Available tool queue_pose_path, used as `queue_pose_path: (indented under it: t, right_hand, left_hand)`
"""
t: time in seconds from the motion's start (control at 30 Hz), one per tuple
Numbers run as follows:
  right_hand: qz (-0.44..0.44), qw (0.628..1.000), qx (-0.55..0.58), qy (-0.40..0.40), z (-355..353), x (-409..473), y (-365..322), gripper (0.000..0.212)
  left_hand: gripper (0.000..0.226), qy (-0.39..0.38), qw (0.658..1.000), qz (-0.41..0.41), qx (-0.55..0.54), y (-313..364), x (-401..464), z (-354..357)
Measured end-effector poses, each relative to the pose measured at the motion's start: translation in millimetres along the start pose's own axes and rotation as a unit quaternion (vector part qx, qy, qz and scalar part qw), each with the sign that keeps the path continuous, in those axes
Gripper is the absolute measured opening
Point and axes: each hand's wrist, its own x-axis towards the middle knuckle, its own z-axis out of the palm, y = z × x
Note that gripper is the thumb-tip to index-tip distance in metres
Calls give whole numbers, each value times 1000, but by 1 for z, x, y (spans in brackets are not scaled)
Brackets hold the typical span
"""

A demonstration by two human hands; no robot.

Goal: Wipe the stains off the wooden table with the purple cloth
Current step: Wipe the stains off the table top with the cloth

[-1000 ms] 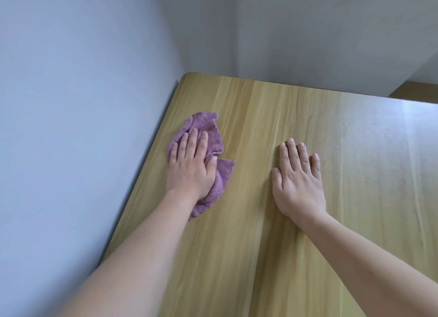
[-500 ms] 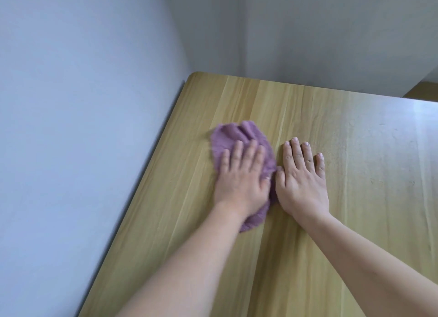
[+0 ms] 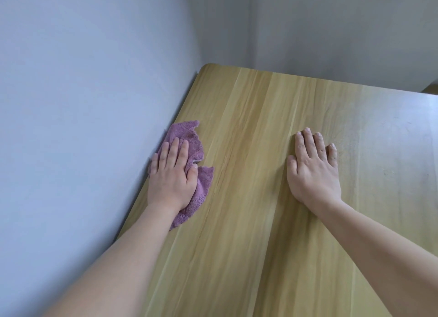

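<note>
The purple cloth lies crumpled on the wooden table, right at the table's left edge beside the wall. My left hand presses flat on top of the cloth and covers its middle. My right hand rests palm down on the bare wood to the right, fingers together, holding nothing. Faint pale smudges show on the shiny right part of the tabletop.
A plain grey-blue wall runs along the table's left edge, and another wall stands behind its far edge. A bit of wooden furniture shows at the far right.
My left hand slid the cloth from next to my right hand back leftward to the table's edge by the wall. My right hand stayed put.
</note>
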Motion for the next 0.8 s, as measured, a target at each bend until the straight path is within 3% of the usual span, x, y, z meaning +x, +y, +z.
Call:
queue_pose_path:
  t: [0.43,0.67,0.8]
  right_hand:
    - [21,1000,12,-3,0,-17,-9,61]
    - [33,999,-13,-36,9,-159,-13,65]
    - [58,998,-22,-30,13,-169,-11,66]
  left_hand:
    - [69,22,1000,12,-4,-5,1,3]
    - [65,25,999,16,-24,-4,1,0]
    - [63,20,999,23,-17,-5,0,0]
